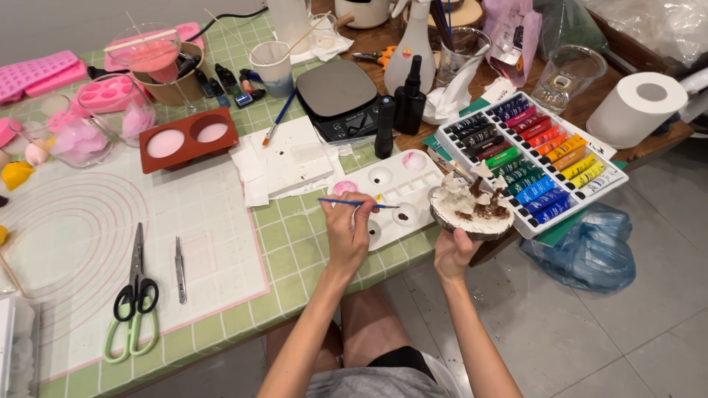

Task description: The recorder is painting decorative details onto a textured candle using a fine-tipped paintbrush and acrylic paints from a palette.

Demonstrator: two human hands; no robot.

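Head view: your left hand (346, 232) pinches a paintbrush (354, 203) over the palette (383, 193); right hand (451, 254) cups a tilted shell ornament (472, 210), which might slip floorward.

Grey tiled floor (649, 339), green-checked table (295, 250)

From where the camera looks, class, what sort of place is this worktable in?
Probably a home craft or hobby workspace. A tray of paint tubes, a white mixing palette and pink silicone moulds crowd the table, and the left hand holds a fine brush.
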